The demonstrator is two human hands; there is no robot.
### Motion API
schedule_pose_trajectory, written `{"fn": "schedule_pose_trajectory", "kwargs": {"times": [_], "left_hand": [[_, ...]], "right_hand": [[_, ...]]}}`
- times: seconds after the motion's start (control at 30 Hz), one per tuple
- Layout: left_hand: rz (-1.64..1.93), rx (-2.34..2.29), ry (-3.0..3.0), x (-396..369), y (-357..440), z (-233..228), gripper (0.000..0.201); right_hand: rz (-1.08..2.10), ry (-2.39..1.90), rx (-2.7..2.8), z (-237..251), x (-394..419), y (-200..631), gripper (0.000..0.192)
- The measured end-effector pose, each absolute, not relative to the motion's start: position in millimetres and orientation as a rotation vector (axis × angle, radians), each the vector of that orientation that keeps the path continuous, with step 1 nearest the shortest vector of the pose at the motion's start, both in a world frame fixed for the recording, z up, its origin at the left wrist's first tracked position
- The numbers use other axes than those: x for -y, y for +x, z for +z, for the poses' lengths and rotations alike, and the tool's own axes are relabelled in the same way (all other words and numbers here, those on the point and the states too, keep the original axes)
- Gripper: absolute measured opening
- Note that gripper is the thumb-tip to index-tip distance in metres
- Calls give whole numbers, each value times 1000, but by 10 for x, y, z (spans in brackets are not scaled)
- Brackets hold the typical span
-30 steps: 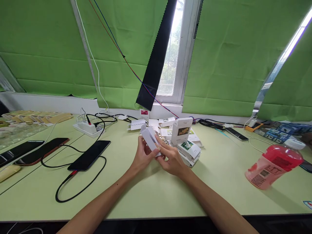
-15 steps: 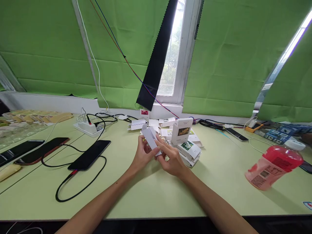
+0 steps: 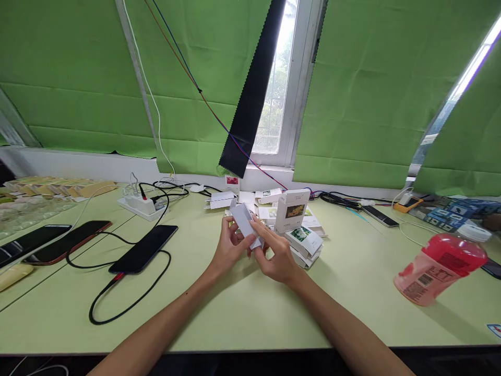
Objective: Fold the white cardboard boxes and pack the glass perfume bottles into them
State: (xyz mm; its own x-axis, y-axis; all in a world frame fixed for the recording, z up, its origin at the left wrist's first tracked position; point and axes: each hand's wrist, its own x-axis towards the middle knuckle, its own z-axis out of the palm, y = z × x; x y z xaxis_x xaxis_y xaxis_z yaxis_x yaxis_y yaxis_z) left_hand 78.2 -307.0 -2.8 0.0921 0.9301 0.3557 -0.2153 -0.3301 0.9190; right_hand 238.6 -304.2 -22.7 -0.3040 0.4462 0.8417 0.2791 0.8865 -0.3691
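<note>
Both hands meet above the middle of the green surface (image 3: 250, 308), holding one small white carton (image 3: 246, 222) between them, clear of the top. The left hand (image 3: 229, 248) has its fingers closed around the carton's lower left side; the right hand (image 3: 276, 253) has its fingers pinched on the lower end, thumb and forefinger pressing at what appears to be an end flap. The carton is tilted, upper end away from the person. Whether that upper end is closed cannot be told. Judged from this, the carton is formed into its box shape and the near end is being worked; closure there looks unfinished. Just behind the hands stands one upright box (image 3: 291, 210), with several printed boxes stacked flat (image 3: 307, 243) beside it and loose flat blanks (image 3: 221, 200) further back, which suggests a part of the batch is done and more remains. Well apart to the left lie phones (image 3: 143, 249) on charging cables; to the right lies a red-capped bottle (image 3: 438, 269) on its side.
</note>
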Motion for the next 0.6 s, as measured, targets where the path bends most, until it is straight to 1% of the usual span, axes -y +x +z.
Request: {"fn": "schedule_pose_trajectory", "kwargs": {"times": [0.23,0.37,0.6], "left_hand": [[1456,-804,1359,3086,777,-19,58],[1462,-811,1367,3081,769,-30,57],[1471,-805,1355,3063,766,-58,56]], "right_hand": [[178,-538,1916,-225,3050,2378,78],[232,-508,1907,-219,3055,2373,75],[224,-551,1938,-201,3062,2381,72]]}}
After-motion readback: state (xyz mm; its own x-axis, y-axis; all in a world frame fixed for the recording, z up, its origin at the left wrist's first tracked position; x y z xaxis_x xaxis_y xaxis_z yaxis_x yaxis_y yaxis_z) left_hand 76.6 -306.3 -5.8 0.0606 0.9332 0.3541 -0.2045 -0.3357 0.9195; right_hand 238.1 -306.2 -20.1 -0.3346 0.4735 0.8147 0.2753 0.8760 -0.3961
